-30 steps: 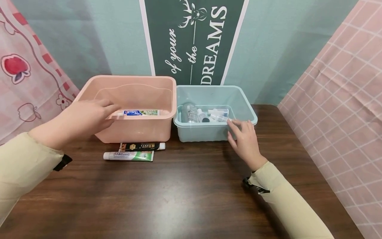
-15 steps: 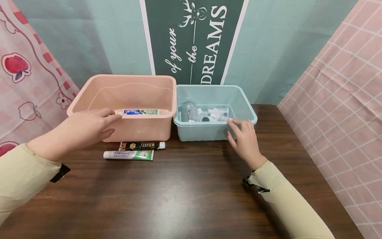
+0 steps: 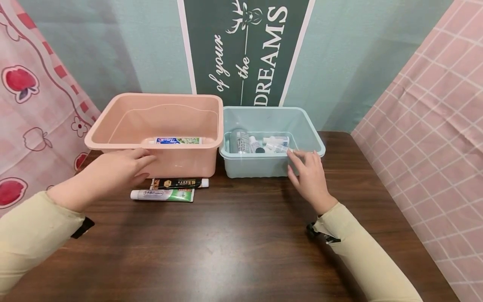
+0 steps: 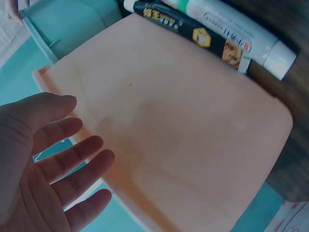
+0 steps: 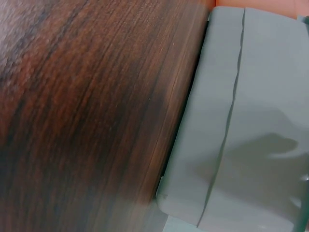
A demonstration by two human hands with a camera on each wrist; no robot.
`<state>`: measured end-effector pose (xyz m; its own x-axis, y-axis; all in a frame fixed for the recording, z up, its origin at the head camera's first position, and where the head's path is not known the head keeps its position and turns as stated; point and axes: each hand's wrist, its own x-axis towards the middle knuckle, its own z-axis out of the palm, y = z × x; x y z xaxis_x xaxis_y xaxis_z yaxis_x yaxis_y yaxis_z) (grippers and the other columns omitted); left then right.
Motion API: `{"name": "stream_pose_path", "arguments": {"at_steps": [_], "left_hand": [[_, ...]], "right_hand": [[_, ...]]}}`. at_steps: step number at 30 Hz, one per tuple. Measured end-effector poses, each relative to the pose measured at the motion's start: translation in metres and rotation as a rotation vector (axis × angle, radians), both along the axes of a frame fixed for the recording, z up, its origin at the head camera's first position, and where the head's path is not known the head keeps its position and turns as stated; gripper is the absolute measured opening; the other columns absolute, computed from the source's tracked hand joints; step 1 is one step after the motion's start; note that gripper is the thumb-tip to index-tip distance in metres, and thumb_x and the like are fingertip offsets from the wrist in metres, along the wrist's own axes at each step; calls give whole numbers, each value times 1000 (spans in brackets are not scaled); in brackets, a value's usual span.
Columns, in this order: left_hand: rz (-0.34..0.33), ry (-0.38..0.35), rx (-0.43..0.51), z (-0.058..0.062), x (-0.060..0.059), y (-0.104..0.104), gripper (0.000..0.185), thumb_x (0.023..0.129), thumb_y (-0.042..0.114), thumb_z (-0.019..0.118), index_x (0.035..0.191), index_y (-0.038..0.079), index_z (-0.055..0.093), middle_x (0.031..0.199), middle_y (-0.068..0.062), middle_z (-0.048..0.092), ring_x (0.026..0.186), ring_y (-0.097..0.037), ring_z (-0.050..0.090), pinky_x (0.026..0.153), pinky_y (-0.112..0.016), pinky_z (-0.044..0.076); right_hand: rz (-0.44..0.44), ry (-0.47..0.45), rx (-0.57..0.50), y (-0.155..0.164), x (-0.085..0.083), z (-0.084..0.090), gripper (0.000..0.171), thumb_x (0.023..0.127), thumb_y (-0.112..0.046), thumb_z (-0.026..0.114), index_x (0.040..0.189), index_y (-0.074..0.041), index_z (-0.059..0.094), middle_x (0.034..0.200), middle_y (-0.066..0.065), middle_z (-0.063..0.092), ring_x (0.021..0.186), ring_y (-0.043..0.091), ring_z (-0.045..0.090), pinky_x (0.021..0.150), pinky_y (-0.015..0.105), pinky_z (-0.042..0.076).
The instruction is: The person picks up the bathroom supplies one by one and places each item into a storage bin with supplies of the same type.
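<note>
1. We see a dark wooden table set against a teal wall with a green "DREAMS" banner; pink patterned cloths hang at both sides.
2. On it, a pink bin and a light blue bin stand side by side, touching or nearly so.
3. Our left hand hovers before the pink bin's front wall, fingers spread and relaxed, holding nothing; the left wrist view shows the same loose fingers close to the pink wall.
4. One toothpaste tube lies inside the pink bin; a black tube and a green-and-white tube lie on the table just in front of it, below our left fingertips.
5. Our right hand rests its straight fingertips on the blue bin's front rim, gripping nothing.
6. Small bottles lie inside the blue bin.
</note>
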<state>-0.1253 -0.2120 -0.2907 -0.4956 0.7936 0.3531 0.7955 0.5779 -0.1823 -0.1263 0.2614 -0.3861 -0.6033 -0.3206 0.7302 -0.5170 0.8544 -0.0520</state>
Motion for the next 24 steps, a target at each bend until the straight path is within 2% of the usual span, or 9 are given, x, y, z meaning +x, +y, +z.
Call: {"name": "stream_pose_path", "arguments": {"at_steps": [5,13,19,24], "left_hand": [[-2,-34,-3,-9,-1,1,45,66,9,77,107,-5,63,97,-16,60,83,-31,61,70,-45,49],[52,-97,-62,-28,-6,3,41,69,13,78,105,-1,64,83,-10,55,69,-25,56,61,-42,48],[100,-164,-82,-46,-8,6,33,72,14,76,102,4,65,80,-7,55,68,-25,58,61,-43,49],[130,-212,-117,-55,-9,9,35,72,13,76,104,4,64,80,-6,53,68,-26,58,60,-45,49]], "right_hand": [[0,-2,1,0,0,1,40,81,-9,61,120,-1,60,110,22,54,96,42,49,97,63,27],[-7,5,3,0,0,0,40,80,-9,62,120,-2,61,110,21,55,95,42,49,97,62,28],[0,13,-1,0,-1,0,39,80,-8,62,119,-1,61,109,21,55,94,42,49,96,63,29],[-4,6,1,0,-1,0,39,81,-9,61,119,-1,60,109,22,54,94,42,49,96,63,28]]}}
